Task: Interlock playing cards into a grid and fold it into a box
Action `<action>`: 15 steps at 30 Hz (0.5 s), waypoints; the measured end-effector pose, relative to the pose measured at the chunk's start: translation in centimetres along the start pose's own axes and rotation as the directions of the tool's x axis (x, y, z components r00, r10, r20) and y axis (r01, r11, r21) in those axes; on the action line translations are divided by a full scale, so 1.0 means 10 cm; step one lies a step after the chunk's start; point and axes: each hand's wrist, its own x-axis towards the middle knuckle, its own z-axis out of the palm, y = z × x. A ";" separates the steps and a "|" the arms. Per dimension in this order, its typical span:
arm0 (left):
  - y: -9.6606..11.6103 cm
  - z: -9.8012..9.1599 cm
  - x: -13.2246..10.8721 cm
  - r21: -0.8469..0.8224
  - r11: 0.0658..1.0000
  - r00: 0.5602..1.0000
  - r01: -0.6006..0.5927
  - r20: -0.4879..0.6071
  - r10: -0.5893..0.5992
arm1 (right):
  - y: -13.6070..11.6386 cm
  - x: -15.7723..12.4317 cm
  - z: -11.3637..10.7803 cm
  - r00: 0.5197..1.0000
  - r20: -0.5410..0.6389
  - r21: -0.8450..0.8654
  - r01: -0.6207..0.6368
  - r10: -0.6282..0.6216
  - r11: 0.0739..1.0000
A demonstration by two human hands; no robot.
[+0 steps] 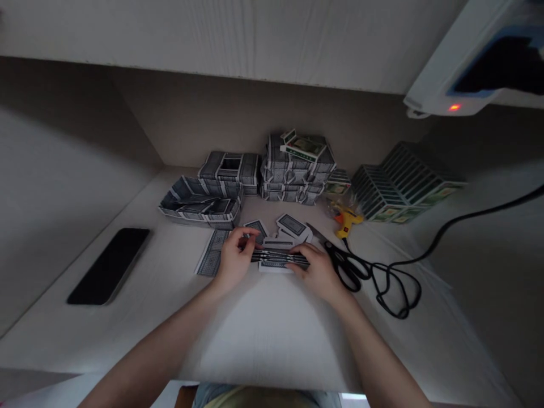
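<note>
Nearest, at the upper right, a power strip [440, 79] is cut off by the frame's edge; one red light [454, 107] is lit on it, and part of it is covered by a dark plug [501, 65]. Both forearms are cut off below. Between the hands one layered card piece [274, 256] is held edge-on; its layers are too blurred to be counted. Its right end is pinched by the right hand [317, 263], thumb and fingers closed to its thickness. At its left end the left hand [236, 249] is curled, thumb and forefinger bent close; whether the piece is gripped there cannot be told. Loose cards [293, 225] are scattered beneath and behind, too overlapped to be numbered. One panel [210, 255] is partly hidden by the left hand. Farther back are set one tray [199, 214], one slotted box [249, 167] and two stacked boxes [276, 170], topped by one carton [304, 146]. Rows of packs [376, 192] are dimmed by shadow. One glue gun [348, 220], one pair of scissors [346, 263] and one phone [109, 266] are also seen.
</note>
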 end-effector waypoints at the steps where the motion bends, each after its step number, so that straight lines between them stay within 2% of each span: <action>1: 0.01 0.00 0.01 -0.011 0.999 0.999 0.035 0.012 -0.034 | 0.00 0.00 0.00 1.000 0.005 -0.001 -0.002 0.002 1.000; 5: 0.02 -0.01 0.04 -0.053 0.987 0.986 0.154 0.079 -0.149 | 0.01 0.01 0.01 1.000 0.011 0.021 0.010 -0.011 1.000; 8: 0.02 -0.05 0.07 -0.111 0.979 0.980 0.171 0.126 -0.157 | 0.01 0.01 0.02 1.000 -0.020 0.038 0.015 -0.014 0.999; 11: 0.04 -0.11 0.08 -0.166 0.980 0.968 0.110 0.240 -0.068 | 0.02 0.01 0.01 0.996 -0.083 0.041 -0.021 0.024 0.999; 15: 0.11 -0.19 0.03 -0.142 0.986 0.899 -0.082 0.417 0.135 | 0.03 0.02 -0.06 0.990 -0.119 0.088 -0.071 0.081 0.994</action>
